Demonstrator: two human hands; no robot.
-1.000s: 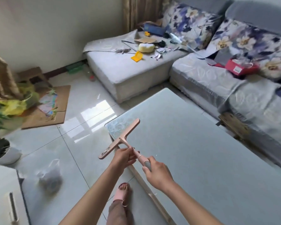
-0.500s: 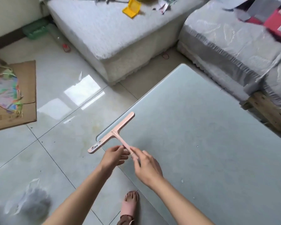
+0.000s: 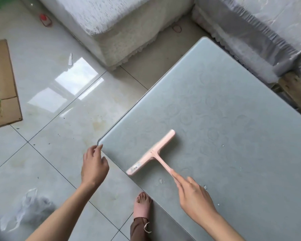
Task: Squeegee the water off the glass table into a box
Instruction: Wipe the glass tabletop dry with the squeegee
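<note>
We are viewing a frosted glass table (image 3: 233, 119) that is standing on a glossy tiled floor (image 3: 50, 145). A pink squeegee (image 3: 151, 153) is resting on the glass close to the table's near left corner. Small water droplets (image 3: 161, 181) are sitting just beside it. On the floor, a cardboard sheet (image 3: 2, 84) is lying at the left and a crumpled plastic bag (image 3: 30, 207) is lying at the lower left.

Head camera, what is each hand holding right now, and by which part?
The right hand grips the pink squeegee by the near end of its handle, blade over the glass table. The left hand holds nothing.
</note>
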